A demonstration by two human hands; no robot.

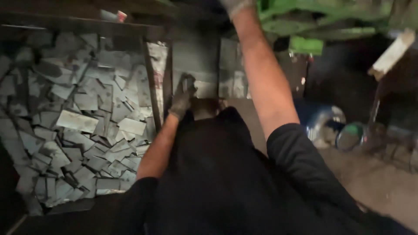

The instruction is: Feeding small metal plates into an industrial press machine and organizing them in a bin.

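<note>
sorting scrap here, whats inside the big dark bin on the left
The big dark bin holds a loose heap of flat grey rectangular metal offcuts, lying at all angles. The heap covers the bin's floor, and its lower edge is lost in shadow. The gloved left hand is just beside it.

Dim, soft and motion-blurred, darkest at the bottom, with faint sheen on the metal offcuts (78, 122).

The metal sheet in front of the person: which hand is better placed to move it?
Probably the left hand: its gloved fingers already rest on the metal sheet. The right hand reaches up toward the green machine.
</note>
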